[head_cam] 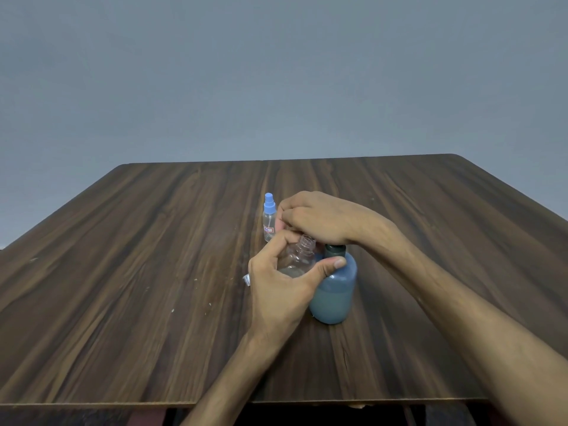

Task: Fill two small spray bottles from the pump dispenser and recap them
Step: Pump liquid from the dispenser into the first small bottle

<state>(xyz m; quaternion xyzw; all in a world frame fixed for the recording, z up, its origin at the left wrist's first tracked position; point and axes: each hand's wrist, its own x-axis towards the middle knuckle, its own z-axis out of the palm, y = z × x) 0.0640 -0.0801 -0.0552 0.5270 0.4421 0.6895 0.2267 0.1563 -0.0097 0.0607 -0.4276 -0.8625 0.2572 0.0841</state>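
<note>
Uncapped spray bottle [296, 259] gripped by left hand [278, 290] fingers, right hand [319, 218] curled atop pump dispenser [333, 290]

There are two small spray bottles: one open [299, 259] and one with a blue cap [269, 217]. There is one big pump bottle [335, 290]. Two hands show, the left hand [282, 284] and the right hand [319, 218].

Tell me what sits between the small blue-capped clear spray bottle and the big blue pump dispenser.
In the head view, the uncapped clear bottle, held by the left hand, sits between the blue-capped spray bottle and the pump dispenser; the right hand hovers above.
</note>
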